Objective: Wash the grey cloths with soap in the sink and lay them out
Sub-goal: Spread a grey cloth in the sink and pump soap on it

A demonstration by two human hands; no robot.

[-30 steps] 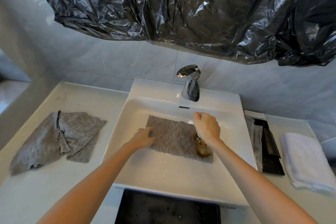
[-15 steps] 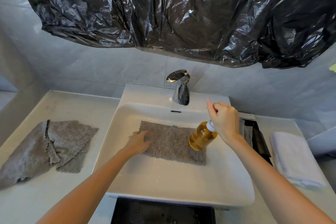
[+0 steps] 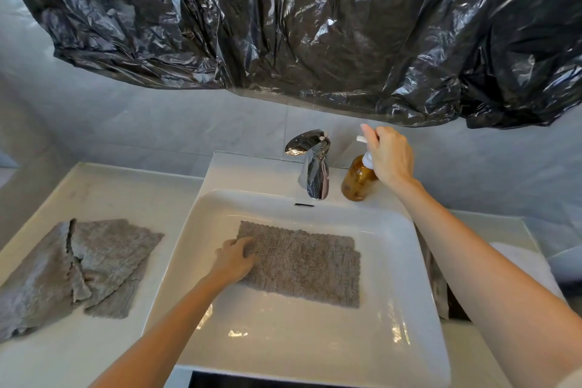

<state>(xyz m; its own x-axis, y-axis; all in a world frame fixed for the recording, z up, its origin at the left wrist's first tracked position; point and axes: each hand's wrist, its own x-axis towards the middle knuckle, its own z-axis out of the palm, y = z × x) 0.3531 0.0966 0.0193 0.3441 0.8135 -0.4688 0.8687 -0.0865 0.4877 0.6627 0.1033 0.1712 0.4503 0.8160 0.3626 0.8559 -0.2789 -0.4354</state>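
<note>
A folded grey cloth (image 3: 308,264) lies flat in the white sink (image 3: 393,340). My left hand (image 3: 234,260) rests on the cloth's left edge, fingers curled over it. My right hand (image 3: 389,154) grips the white pump top of an amber soap bottle (image 3: 357,179), which stands on the sink's back ledge just right of the chrome tap (image 3: 313,167). More grey cloths (image 3: 78,271) lie crumpled in a loose pile on the counter left of the sink.
Black plastic sheeting (image 3: 315,25) hangs low over the back wall. A white folded towel (image 3: 529,264) and dark packets (image 3: 439,290) lie on the counter right of the sink, partly behind my right arm. A dark tray edge (image 3: 252,383) shows below the sink.
My right hand carried the soap bottle from over the cloth up and back, setting it on the ledge beside the tap. My left hand stayed on the cloth's left edge.
</note>
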